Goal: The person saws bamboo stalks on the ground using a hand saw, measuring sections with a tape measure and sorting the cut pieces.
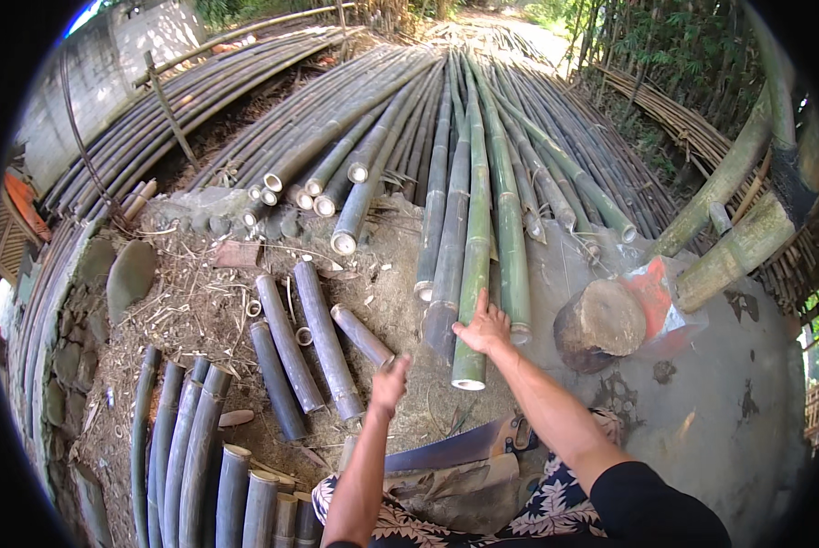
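Note:
My right hand [485,329] lies over a long green bamboo pole [477,247] near its cut end, fingers spread and pressing on top of it. My left hand [390,385] is closed, its fingers curled. It overlaps the lower end of a short, thin bamboo piece [361,333]; whether it grips that piece cannot be made out. Left of it, several cut purplish-grey bamboo lengths [325,338] lie on the dirt. Across my lap, below both hands, rests a hand saw [455,447], blade to the left and handle to the right.
Long bamboo poles [364,100] fan away in front. More cut bamboo sections [199,429] sit at the lower left. A wood block [601,324] stands on the concrete at right, beside thick bamboo posts [738,247]. A stone edge [71,356] runs along the left.

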Available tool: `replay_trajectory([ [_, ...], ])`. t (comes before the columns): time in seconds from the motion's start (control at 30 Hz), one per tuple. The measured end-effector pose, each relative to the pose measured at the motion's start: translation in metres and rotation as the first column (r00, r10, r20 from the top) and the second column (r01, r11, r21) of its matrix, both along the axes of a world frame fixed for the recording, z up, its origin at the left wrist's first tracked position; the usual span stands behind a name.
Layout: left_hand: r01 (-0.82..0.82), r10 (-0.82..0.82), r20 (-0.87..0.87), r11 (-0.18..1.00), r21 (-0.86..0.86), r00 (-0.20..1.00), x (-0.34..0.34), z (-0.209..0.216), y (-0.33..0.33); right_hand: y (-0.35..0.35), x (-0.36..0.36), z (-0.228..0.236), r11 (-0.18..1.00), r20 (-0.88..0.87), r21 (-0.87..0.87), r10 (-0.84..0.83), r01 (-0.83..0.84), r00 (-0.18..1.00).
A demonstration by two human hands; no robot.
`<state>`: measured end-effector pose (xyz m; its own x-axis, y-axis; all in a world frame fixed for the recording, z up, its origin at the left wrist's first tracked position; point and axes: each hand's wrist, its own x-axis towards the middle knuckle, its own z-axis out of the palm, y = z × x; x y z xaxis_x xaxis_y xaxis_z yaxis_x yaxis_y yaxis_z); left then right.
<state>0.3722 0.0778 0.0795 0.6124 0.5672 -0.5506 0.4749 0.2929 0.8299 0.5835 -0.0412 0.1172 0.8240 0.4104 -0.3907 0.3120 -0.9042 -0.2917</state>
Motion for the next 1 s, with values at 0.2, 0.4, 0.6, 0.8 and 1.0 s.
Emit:
replay_trajectory([
  [0.2,-0.024,0.014,-0.059,0.984,-0.175,0.998,0.115,-0.108,0.165,0.07,-0.012,0.005,0.989,-0.003,0.059,-0.136,0.136,0.991],
  [0.4,0.116,-0.113,0.027,0.969,-0.219,0.993,0.246,-0.142,0.177,0.077,0.012,-0.039,0.986,0.054,0.053,-0.159,0.156,0.986],
  [0.6,0.375,-0.264,0.28,0.777,-0.505,0.923,0.3,-0.184,0.196,0.091,0.024,-0.031,0.982,0.007,0.026,-0.189,0.189,0.982],
  [0.8,0.294,-0.234,0.193,0.872,-0.391,0.953,0.288,-0.181,0.203,0.091,0.024,-0.039,0.99,0.117,0.065,-0.129,0.122,0.985],
  [1.0,0.132,-0.068,0.147,0.861,-0.492,0.987,0.192,-0.116,0.199,0.109,0.035,-0.082,0.993,0.189,0.055,-0.112,0.103,0.976],
])
